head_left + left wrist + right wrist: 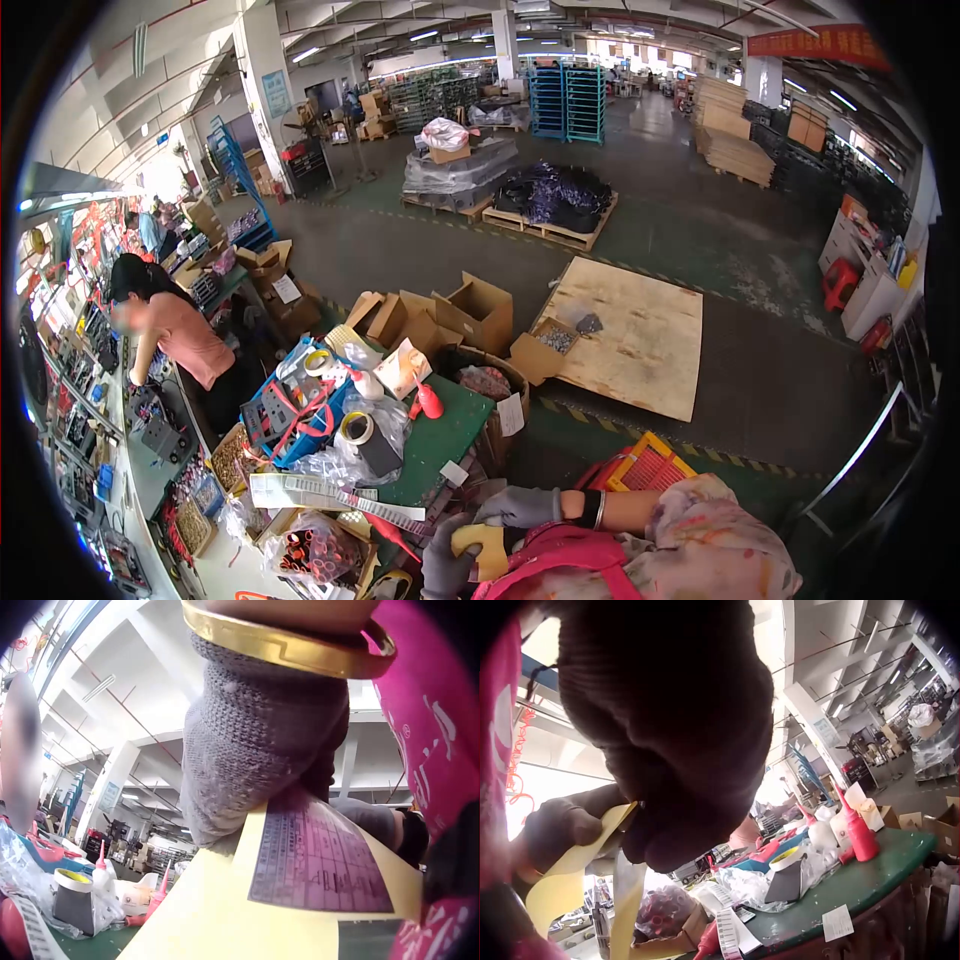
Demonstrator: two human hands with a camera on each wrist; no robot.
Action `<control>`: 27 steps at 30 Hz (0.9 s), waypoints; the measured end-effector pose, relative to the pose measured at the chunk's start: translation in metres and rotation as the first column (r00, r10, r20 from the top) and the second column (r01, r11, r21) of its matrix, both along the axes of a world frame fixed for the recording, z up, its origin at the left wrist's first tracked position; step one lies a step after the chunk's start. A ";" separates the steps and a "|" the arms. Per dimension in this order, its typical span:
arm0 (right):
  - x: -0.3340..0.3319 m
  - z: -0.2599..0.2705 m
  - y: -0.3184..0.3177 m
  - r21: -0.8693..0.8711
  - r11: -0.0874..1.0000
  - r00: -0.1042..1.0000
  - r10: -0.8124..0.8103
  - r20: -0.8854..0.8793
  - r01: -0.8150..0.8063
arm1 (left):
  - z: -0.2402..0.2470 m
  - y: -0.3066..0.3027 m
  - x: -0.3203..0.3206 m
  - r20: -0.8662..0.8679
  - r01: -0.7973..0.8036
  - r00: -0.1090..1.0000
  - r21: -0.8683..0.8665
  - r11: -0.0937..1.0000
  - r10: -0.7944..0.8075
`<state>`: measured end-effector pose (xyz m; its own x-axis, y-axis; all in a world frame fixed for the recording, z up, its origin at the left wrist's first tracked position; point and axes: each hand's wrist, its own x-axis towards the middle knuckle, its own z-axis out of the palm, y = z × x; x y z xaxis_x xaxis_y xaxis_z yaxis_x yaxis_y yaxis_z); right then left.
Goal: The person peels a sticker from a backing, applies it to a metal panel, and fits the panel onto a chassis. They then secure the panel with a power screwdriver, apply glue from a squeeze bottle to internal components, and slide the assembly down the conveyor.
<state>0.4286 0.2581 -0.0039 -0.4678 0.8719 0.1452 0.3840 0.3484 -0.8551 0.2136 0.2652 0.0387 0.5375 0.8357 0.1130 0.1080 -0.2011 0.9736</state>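
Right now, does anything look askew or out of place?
Mildly: the white card lies crooked at the very edge of the green bench. The yellow sheet curls too, but that looks natural, since the left hand grips it.

Two gloved hands [447, 560], at least one yellow sheet [490, 555], one purple printed label [319, 862], two tape rolls [73, 886], two blue-green racks [549, 103] side by side, one plywood board [635, 350] and one red banner [820, 45] are counted.

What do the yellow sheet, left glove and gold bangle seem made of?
Yellow sheet: probably matte paper or thin card, as it bends in curves.
Left glove: matte knitted fabric, by its visible stitches.
Gold bangle: likely polished metal, given its bright shine.
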 end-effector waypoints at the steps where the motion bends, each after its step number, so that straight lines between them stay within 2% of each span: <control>1: 0.002 0.000 -0.001 -0.021 1.000 1.000 0.001 -0.025 -0.001 | -0.001 0.000 0.000 -0.004 0.009 1.000 -0.005 1.000 -0.009; 6: 0.000 -0.002 -0.001 0.009 1.000 0.998 -0.030 0.061 0.030 | 0.010 0.000 0.000 -0.004 0.065 0.998 -0.043 0.997 -0.065; 10: -0.002 -0.017 -0.001 -0.043 0.998 0.995 -0.052 0.084 0.056 | -0.014 0.006 -0.008 -0.023 0.093 0.996 0.081 0.992 -0.091; 15: -0.006 -0.001 -0.005 -0.033 0.999 0.999 -0.006 -0.032 0.005 | -0.010 0.004 -0.011 -0.083 0.107 0.992 0.143 0.984 -0.096; 18: -0.006 0.002 -0.003 -0.063 0.998 1.000 0.005 -0.011 -0.006 | 0.009 -0.004 -0.009 -0.092 0.089 0.992 0.062 0.994 -0.083; 19: -0.007 0.001 -0.002 -0.075 0.997 1.000 0.003 0.003 -0.003 | 0.006 -0.004 -0.008 -0.009 0.097 0.995 0.001 0.995 -0.097; 22: -0.006 0.001 -0.002 -0.139 0.990 1.000 -0.011 -0.028 0.007 | 0.003 -0.003 -0.010 -0.013 0.101 0.995 -0.005 0.995 -0.101; 25: -0.006 0.005 -0.002 -0.137 0.991 0.999 -0.009 -0.048 0.002 | -0.011 -0.004 -0.010 0.082 0.108 0.992 -0.115 0.988 -0.099; 27: -0.007 0.003 -0.003 -0.115 0.993 0.998 -0.012 -0.064 0.004 | -0.018 -0.003 -0.009 0.102 0.116 0.989 -0.107 0.988 -0.105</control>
<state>0.4220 0.2549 -0.0004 -0.4537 0.8881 0.0737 0.3288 0.2437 -0.9124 0.2042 0.2622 0.0212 0.6186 0.7819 0.0775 -0.0036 -0.0958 0.9954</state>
